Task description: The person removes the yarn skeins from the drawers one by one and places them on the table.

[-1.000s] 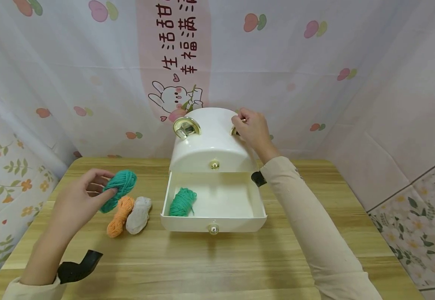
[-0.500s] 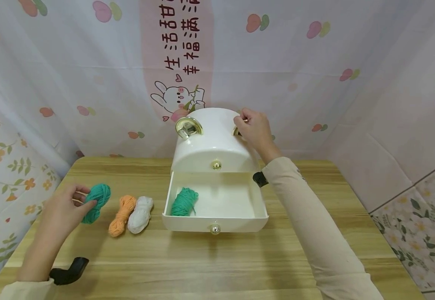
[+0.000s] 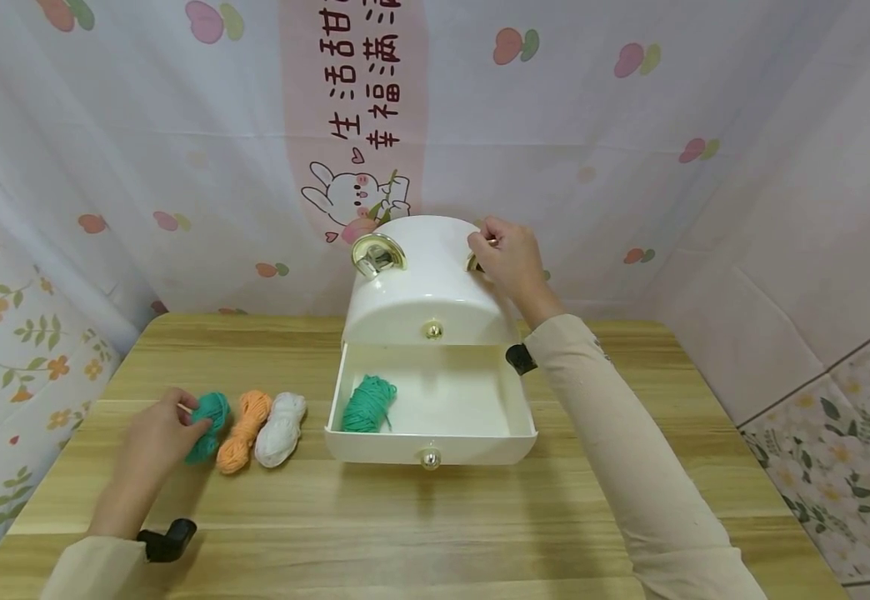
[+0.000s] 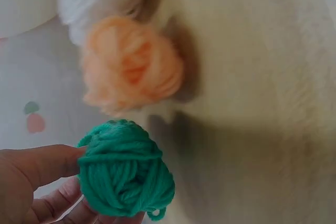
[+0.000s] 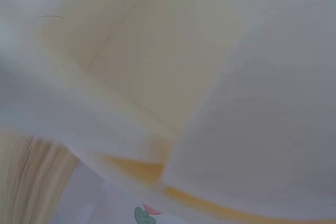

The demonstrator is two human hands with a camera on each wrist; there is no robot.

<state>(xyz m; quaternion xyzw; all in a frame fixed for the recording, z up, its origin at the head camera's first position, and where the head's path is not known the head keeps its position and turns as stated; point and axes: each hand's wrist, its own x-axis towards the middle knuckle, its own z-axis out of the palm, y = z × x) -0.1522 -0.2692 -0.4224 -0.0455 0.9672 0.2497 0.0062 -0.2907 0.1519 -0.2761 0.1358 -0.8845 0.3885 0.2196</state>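
Observation:
My left hand point(image 3: 152, 437) pinches a skein of green yarn point(image 3: 212, 410) between thumb and fingers, low over the left of the table. In the left wrist view that green skein point(image 4: 128, 174) sits close beside an orange skein point(image 4: 134, 66). Beyond the orange one lies a white skein point(image 3: 282, 429). My right hand point(image 3: 510, 260) grips the gold handle point(image 3: 473, 263) on the right of a white, round-topped drawer box point(image 3: 431, 258). Its lower drawer point(image 3: 472, 450) is pulled out, with a second green skein point(image 3: 369, 404) in the left part.
The box stands at the back middle of the wooden table point(image 3: 435, 533). A matching gold handle point(image 3: 377, 254) sits on its left, and an upper drawer with a gold knob point(image 3: 432, 330) is closed. Patterned curtains point(image 3: 555, 167) hang behind and on the left.
My left hand has carried the green skein left, away from above the orange and white ones, then lowered it beside the orange skein. The right hand stays on the handle.

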